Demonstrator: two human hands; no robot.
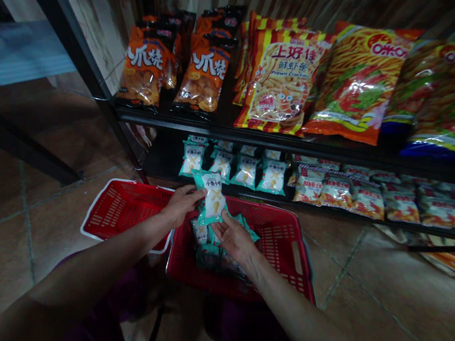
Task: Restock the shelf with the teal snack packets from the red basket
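Note:
A teal-and-white snack bag (213, 196) is held upright between my two hands, over the near red basket. My left hand (182, 204) pinches its left edge, fingers pressed to the wrapper. From below, my right hand (233, 238) grips the lower right corner, palm partly turned up. Under them, the red shopping basket (280, 231) holds several more bags of the same kind (208, 257), partly hidden by my right hand. Just behind, matching teal bags (246, 170) stand in rows on the lower shelf.
A second red basket (121, 212) with a white rim sits on the tiled floor at left. The upper black shelf (221, 123) carries orange snack bags (201, 75), prawn cracker bags (282, 81) and large noodle-picture bags (361, 81). Red-and-white packets (336, 190) line the lower shelf rightward. A black post (89, 71) rises at left.

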